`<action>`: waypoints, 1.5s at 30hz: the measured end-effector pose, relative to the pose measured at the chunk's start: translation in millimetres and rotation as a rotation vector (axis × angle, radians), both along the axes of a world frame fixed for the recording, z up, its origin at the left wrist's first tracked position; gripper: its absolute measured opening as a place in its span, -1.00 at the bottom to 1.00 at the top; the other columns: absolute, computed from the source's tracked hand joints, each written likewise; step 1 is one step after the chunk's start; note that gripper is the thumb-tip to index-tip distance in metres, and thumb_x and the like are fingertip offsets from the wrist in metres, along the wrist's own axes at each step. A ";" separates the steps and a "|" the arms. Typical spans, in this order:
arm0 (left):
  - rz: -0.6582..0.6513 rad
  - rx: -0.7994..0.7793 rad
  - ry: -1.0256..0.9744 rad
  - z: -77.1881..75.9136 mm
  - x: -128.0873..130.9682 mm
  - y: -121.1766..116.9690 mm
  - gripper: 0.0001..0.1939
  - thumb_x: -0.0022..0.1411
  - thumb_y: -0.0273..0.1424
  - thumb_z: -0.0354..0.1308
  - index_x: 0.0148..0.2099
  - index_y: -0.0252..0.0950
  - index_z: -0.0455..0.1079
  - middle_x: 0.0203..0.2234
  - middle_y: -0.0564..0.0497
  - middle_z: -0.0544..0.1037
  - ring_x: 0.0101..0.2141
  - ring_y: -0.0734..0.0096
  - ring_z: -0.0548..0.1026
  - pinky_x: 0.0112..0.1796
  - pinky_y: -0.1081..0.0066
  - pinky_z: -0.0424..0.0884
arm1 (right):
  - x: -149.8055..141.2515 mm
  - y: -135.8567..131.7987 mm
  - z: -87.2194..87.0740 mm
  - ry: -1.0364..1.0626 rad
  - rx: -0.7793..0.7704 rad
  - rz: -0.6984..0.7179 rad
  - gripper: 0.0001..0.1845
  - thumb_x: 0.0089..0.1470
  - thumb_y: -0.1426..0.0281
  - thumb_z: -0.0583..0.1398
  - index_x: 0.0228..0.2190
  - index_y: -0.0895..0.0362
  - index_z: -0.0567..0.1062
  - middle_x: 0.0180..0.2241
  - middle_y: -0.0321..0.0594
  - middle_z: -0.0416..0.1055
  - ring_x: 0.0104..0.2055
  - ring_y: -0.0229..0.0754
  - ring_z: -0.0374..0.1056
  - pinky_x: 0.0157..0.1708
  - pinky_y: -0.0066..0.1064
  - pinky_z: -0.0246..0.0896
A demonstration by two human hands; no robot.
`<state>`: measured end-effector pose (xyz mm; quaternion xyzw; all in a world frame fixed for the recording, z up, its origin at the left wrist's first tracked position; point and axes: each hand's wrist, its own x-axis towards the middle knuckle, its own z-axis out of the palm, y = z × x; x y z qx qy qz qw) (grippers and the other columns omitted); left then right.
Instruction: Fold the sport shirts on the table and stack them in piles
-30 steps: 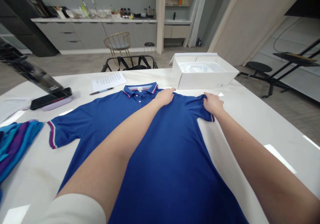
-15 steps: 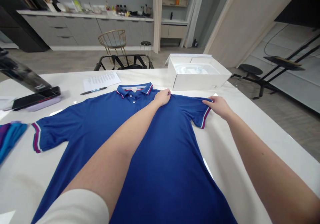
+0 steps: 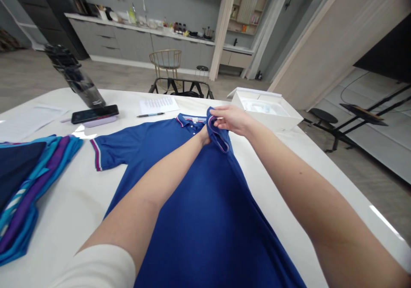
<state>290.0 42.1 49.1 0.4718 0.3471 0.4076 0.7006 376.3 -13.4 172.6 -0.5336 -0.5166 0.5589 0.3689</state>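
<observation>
A blue polo shirt (image 3: 199, 202) with red and white trim lies spread on the white table, collar away from me. My right hand (image 3: 233, 118) pinches the cuff of the right-side sleeve, lifted and folded inward over the shoulder. Beneath that sleeve, my left hand (image 3: 204, 136) rests at the shoulder near the collar; its fingers are mostly hidden by the raised cloth. The left-side sleeve lies flat, stretched outward.
Folded clothes (image 3: 28, 181) are stacked at the left. Behind them are a phone (image 3: 94, 114), a dark bottle (image 3: 80, 82) and papers (image 3: 28, 121). A pen (image 3: 150, 115) and printed sheet (image 3: 159, 104) lie beyond the shirt; an open white box (image 3: 268, 108) stands at the back right.
My right hand has carried the sleeve cuff from the right inward, up over the shoulder beside my left hand. My left hand has stayed near the shoulder. The view has shifted left.
</observation>
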 end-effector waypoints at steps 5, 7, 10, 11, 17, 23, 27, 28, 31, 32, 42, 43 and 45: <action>-0.087 -0.346 0.020 -10.9 -107.1 -3.4 -0.41 0.35 0.16 -0.04 -0.22 -0.29 0.46 -0.31 -0.18 0.64 -0.21 0.13 0.64 -0.10 0.15 0.58 | 5.0 33.9 -81.9 -0.577 0.227 -0.204 -0.78 0.20 0.42 0.20 -0.16 0.17 0.61 -0.16 -0.07 0.57 -0.17 -0.10 0.48 -0.09 -0.25 0.44; -0.034 -0.334 0.094 -16.8 -133.4 -9.7 -0.46 0.26 0.14 0.13 -0.22 -0.28 0.46 -0.30 -0.18 0.65 -0.19 0.13 0.64 -0.09 0.19 0.58 | 30.4 41.5 -112.3 -0.918 0.361 -0.268 -0.62 0.13 0.47 0.19 -0.02 0.15 0.60 0.03 0.01 0.50 0.12 0.09 0.38 0.14 -0.05 0.31; 0.082 -0.209 0.280 -24.6 -141.8 -19.7 -0.66 0.14 -0.09 0.36 -0.26 -0.27 0.50 -0.31 -0.13 0.66 -0.18 0.15 0.63 -0.08 0.23 0.54 | 65.2 50.6 -145.4 -1.101 0.345 -0.177 -0.51 0.10 0.45 0.16 0.06 0.09 0.59 0.22 -0.01 0.36 0.28 0.14 0.24 0.27 0.04 0.16; 0.119 -0.145 0.379 -27.0 -138.8 -22.0 -0.71 0.07 -0.18 0.42 -0.29 -0.28 0.51 -0.33 -0.13 0.67 -0.18 0.14 0.62 -0.08 0.23 0.53 | 73.5 53.4 -152.7 -1.100 0.335 -0.132 -0.50 0.10 0.47 0.15 0.07 0.13 0.59 0.23 0.02 0.34 0.29 0.10 0.23 0.30 -0.01 0.12; 0.275 0.153 0.637 -40.8 -121.7 -24.2 -0.96 0.06 -0.43 0.32 -0.37 -0.28 0.55 -0.37 -0.09 0.66 -0.18 0.09 0.61 -0.07 0.22 0.50 | 104.1 62.0 -166.5 -1.049 0.412 0.009 -0.53 0.03 0.57 0.16 -0.04 0.13 0.65 0.28 0.03 0.29 0.34 0.04 0.21 0.35 -0.08 0.04; 0.316 0.118 0.484 -51.9 -125.1 -23.0 -0.88 0.12 -0.41 0.29 -0.25 -0.25 0.60 -0.30 -0.06 0.68 -0.15 0.17 0.61 -0.04 0.26 0.50 | 122.8 57.4 -164.6 -0.992 0.508 0.135 -0.44 0.01 0.50 0.29 0.09 0.12 0.52 0.24 0.05 0.31 0.37 0.07 0.14 0.34 -0.02 0.02; 0.337 0.100 0.439 -55.4 -125.2 -25.7 -0.85 0.14 -0.38 0.30 -0.21 -0.27 0.61 -0.29 -0.08 0.68 -0.16 0.16 0.61 -0.02 0.24 0.49 | 123.8 55.5 -168.1 -0.924 0.564 0.166 -0.50 0.03 0.54 0.24 0.05 0.15 0.52 0.21 0.05 0.34 0.36 0.00 0.16 0.37 -0.10 -0.01; 0.344 0.105 0.427 -55.6 -125.2 -27.0 -0.85 0.14 -0.38 0.30 -0.21 -0.27 0.61 -0.30 -0.08 0.68 -0.17 0.16 0.61 -0.03 0.24 0.50 | 122.9 55.5 -169.5 -0.915 0.556 0.165 -0.58 0.06 0.52 0.24 -0.01 0.15 0.55 0.20 0.05 0.34 0.35 0.01 0.17 0.36 -0.10 -0.01; 0.410 0.148 0.386 -53.6 -125.2 -32.3 -0.85 0.16 -0.34 0.31 -0.23 -0.28 0.61 -0.31 -0.06 0.68 -0.21 0.20 0.60 -0.06 0.27 0.50 | 119.0 57.7 -171.0 -0.894 0.510 0.098 -0.81 0.16 0.44 0.21 -0.21 0.13 0.61 0.15 0.04 0.38 0.32 0.04 0.22 0.34 -0.09 0.03; 0.444 0.171 0.375 -51.4 -125.3 -34.0 -0.85 0.18 -0.33 0.30 -0.23 -0.28 0.60 -0.32 -0.05 0.67 -0.23 0.23 0.59 -0.07 0.29 0.49 | 117.5 59.4 -169.7 -0.879 0.507 0.058 -0.83 0.19 0.42 0.19 -0.25 0.12 0.61 0.13 0.04 0.40 0.29 0.04 0.24 0.33 -0.08 0.04; 0.662 0.245 0.601 -19.4 -143.2 -5.6 -0.81 0.20 -0.39 0.28 -0.12 -0.25 0.59 -0.27 -0.03 0.64 -0.23 0.28 0.56 -0.11 0.37 0.42 | 70.1 99.2 -136.8 -0.927 0.382 -0.185 -0.63 0.27 0.36 0.03 -0.42 0.18 0.57 -0.33 -0.10 0.56 -0.17 -0.06 0.43 -0.10 -0.33 0.29; 0.657 0.182 0.670 -24.2 -147.7 -1.2 -0.80 0.18 -0.41 0.30 -0.11 -0.27 0.58 -0.28 -0.05 0.64 -0.24 0.26 0.57 -0.12 0.35 0.42 | 62.2 101.2 -139.6 -0.972 0.334 -0.194 -0.65 0.27 0.36 0.05 -0.41 0.18 0.58 -0.32 -0.08 0.56 -0.17 -0.05 0.43 -0.10 -0.33 0.29; 0.617 0.093 0.765 -35.6 -155.6 4.7 -0.78 0.16 -0.43 0.33 -0.10 -0.30 0.57 -0.28 -0.10 0.63 -0.23 0.23 0.57 -0.13 0.34 0.42 | 48.6 102.4 -147.9 -1.055 0.246 -0.208 -0.69 0.26 0.34 0.11 -0.36 0.17 0.61 -0.26 -0.03 0.56 -0.11 -0.01 0.43 -0.06 -0.29 0.29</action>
